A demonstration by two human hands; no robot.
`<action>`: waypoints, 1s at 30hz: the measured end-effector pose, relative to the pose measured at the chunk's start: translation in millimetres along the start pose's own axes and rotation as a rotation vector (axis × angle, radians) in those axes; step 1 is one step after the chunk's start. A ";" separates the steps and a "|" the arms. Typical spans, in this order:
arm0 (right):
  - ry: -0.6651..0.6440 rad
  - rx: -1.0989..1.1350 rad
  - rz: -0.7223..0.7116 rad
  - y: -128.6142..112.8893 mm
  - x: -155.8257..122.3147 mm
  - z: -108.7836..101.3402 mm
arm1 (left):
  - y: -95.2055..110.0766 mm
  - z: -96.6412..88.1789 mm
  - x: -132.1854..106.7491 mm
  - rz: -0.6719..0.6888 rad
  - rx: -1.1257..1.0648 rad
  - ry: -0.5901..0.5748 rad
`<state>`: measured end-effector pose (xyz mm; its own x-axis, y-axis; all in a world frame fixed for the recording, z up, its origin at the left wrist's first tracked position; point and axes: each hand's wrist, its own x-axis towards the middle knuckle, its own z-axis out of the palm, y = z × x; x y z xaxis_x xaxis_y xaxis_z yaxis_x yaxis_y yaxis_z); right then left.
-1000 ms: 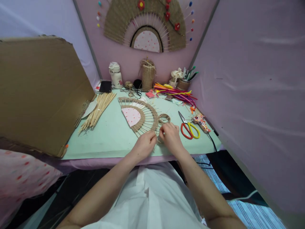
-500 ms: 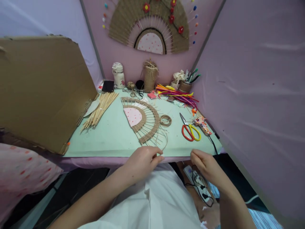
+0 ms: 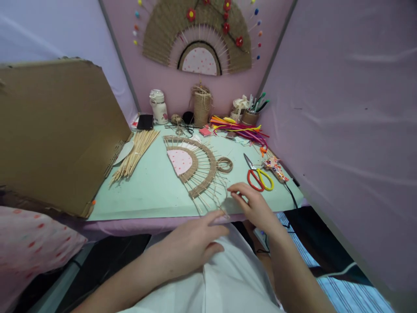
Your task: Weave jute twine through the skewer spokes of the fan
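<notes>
A small half-round fan frame (image 3: 212,163) of thin sticks lies on the table, with twine-wrapped bands and a pink dotted centre (image 3: 180,162). A coil of twine (image 3: 224,164) rests at its right, and a loose strand runs down from the fan toward the front edge. My left hand (image 3: 192,239) is over my lap at that edge, fingers spread, its index fingertip close to the strand's lower end. Just right of the strand, my right hand (image 3: 252,204) reaches over the table with thumb and fingers slightly apart; whether they touch the strand is unclear.
Scissors (image 3: 256,177) and a flower-patterned glue gun (image 3: 275,168) with a cord lie at the right. A bundle of sticks (image 3: 137,152) and a cardboard sheet (image 3: 61,139) are at the left. Pipe cleaners (image 3: 236,126), a twine spool (image 3: 202,106) and a bottle (image 3: 158,106) stand behind.
My right hand has moved left and forward over the table, its fingers loosening from a closed pose. My left hand has dropped slightly and its fingers have spread from a pinch.
</notes>
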<state>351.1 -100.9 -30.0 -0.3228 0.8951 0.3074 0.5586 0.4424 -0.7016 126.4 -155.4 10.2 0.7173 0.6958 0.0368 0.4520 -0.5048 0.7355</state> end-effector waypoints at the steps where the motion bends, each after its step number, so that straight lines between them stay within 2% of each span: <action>1: 0.081 -0.012 -0.023 6.0 10.9 3.9 | -5.4 -7.5 -1.5 -0.044 -0.020 0.050; 3: 0.235 -0.045 -0.035 21.5 32.4 9.9 | -22.7 -22.3 -1.5 -0.160 -0.098 0.183; 5: 0.321 -0.080 -0.023 36.1 52.4 14.3 | -45.7 -34.0 3.2 -0.315 -0.213 0.458; 6: 0.345 -0.099 -0.011 41.1 61.2 16.4 | -57.4 -38.3 6.9 -0.403 -0.271 0.605; 8: 0.367 -0.132 0.006 43.4 75.1 21.5 | -76.7 -44.7 15.7 -0.548 -0.456 0.810; 10: 0.342 -0.151 -0.010 36.2 83.6 29.0 | -87.9 -49.5 24.3 -0.592 -0.734 0.908; 13: 0.249 -0.210 -0.060 17.7 88.1 45.0 | -93.0 -57.2 34.4 -0.586 -1.048 0.941; 16: 0.106 -0.301 -0.073 6.2 88.0 61.1 | -96.6 -67.6 42.4 -0.588 -1.204 0.968; 19: 0.004 -0.316 -0.085 6.8 87.0 69.2 | -104.2 -79.1 53.1 -0.652 -1.288 0.890; 23: 0.015 -0.201 -0.116 10.8 84.4 65.4 | -109.3 -83.3 74.7 -0.711 -1.288 0.763; 26: 0.026 -0.076 -0.136 10.1 80.9 59.0 | -104.5 -76.1 86.5 -0.626 -1.204 0.690; 28: 0.045 0.012 -0.144 10.0 78.3 54.9 | -99.0 -73.0 84.8 -0.553 -1.147 0.659; 30: 0.118 0.089 -0.136 11.8 76.4 50.1 | -93.9 -76.1 73.5 -0.537 -1.091 0.660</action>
<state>294.7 -30.1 -47.0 -0.2963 0.8299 0.4727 0.4441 0.5578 -0.7011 96.4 -18.0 -4.7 0.0692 0.9410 -0.3314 -0.2689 0.3375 0.9021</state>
